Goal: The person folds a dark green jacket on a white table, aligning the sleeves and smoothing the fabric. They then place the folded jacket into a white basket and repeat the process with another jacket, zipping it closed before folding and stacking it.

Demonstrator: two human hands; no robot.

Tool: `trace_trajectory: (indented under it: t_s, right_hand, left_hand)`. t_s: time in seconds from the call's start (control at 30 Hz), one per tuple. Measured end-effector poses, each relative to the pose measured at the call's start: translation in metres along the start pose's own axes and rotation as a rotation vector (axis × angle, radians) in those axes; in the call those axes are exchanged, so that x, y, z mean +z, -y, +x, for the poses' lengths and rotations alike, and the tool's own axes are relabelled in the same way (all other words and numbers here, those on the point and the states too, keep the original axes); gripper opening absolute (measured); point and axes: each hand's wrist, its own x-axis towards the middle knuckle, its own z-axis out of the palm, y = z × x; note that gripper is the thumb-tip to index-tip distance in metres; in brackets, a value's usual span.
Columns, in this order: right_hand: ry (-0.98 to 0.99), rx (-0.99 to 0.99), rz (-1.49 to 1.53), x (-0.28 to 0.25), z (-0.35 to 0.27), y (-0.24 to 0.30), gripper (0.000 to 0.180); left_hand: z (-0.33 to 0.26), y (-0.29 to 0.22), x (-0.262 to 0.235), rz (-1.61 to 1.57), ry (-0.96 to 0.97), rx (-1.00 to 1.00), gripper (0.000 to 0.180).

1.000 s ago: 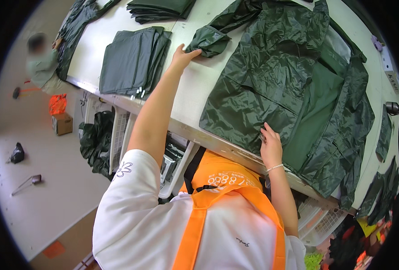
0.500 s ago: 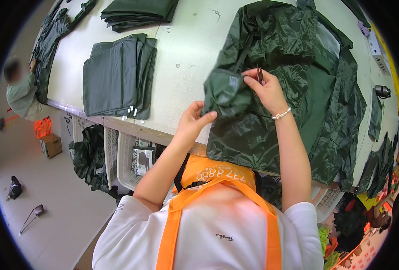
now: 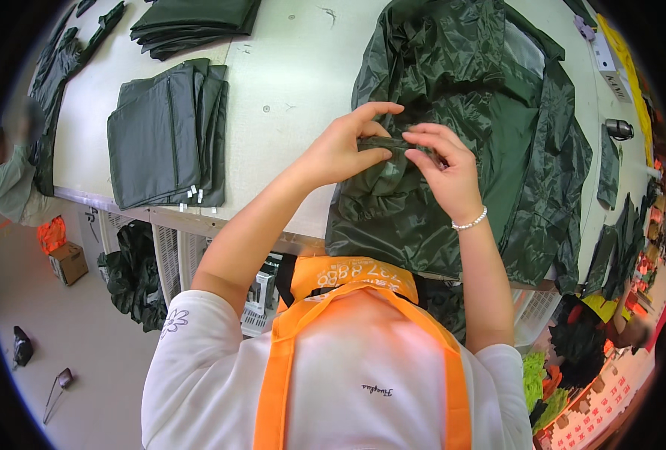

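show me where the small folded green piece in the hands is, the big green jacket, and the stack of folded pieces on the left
small folded piece (image 3: 384, 144), head view, its top edge between both hands.
green jacket (image 3: 528, 142), head view, the spread body panel.
folded stack (image 3: 164, 135), head view, the top piece's middle.

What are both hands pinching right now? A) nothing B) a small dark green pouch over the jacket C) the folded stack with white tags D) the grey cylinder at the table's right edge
B: the left hand and right hand both pinch the top edge of the small dark green pouch, held above the spread jacket; the folded stack lies untouched to the left.
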Motion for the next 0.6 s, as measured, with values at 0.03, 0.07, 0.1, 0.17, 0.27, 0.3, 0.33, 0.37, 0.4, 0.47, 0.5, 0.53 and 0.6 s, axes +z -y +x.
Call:
trace_trajectory:
  t_s: [0.03,0.07,0.1,0.17,0.27,0.3,0.33,0.37,0.4,0.47,0.5,0.53,0.6]
  right_hand:
    - [-0.009,-0.025,-0.023,0.003,-0.001,0.0,0.024]
    - [-0.046,-0.054,-0.02,0.006,0.0,-0.002,0.027]
    - [-0.05,-0.079,-0.04,0.008,0.001,-0.004,0.026]
    - [-0.046,-0.135,-0.077,0.012,0.002,-0.007,0.024]
    - [0.042,-0.144,-0.236,0.01,0.003,-0.006,0.019]
    - [0.058,-0.109,-0.226,0.01,0.003,-0.005,0.018]
    - [0.075,-0.077,-0.214,0.012,0.003,-0.005,0.017]
    - [0.092,-0.044,-0.203,0.013,0.003,-0.005,0.017]
    - [0.092,0.021,-0.182,0.012,0.002,-0.002,0.016]
    - [0.083,0.064,-0.145,0.008,0.004,0.0,0.013]
    - [0.077,0.086,-0.127,0.007,0.005,0.001,0.011]
    - [0.063,0.072,-0.1,0.006,0.007,0.0,0.009]
    - [0.114,0.046,-0.092,0.008,0.009,-0.003,0.014]
  left_hand:
    - [0.001,0.0,0.001,0.01,0.006,0.008,0.061]
    - [0.002,0.0,0.002,0.021,0.011,0.015,0.06]
    - [0.003,0.0,0.003,0.031,0.015,0.022,0.059]
    - [0.003,-0.002,0.002,0.028,0.012,0.0,0.056]
    - [0.002,-0.002,0.002,-0.006,-0.004,-0.034,0.049]
    - [0.001,-0.002,0.002,-0.021,-0.011,-0.045,0.047]
    - [0.001,0.0,0.002,-0.022,-0.015,-0.05,0.044]
    - [0.001,0.004,0.001,-0.023,-0.019,-0.055,0.042]
    - [0.001,0.008,0.001,-0.024,-0.023,-0.061,0.04]
    - [0.001,0.018,0.003,0.04,-0.048,-0.04,0.035]
    - [0.0,0.021,0.004,0.072,-0.06,-0.03,0.033]
    - [-0.001,0.023,0.004,0.061,-0.059,-0.037,0.033]
    - [-0.003,0.024,0.004,0.039,-0.056,-0.05,0.034]
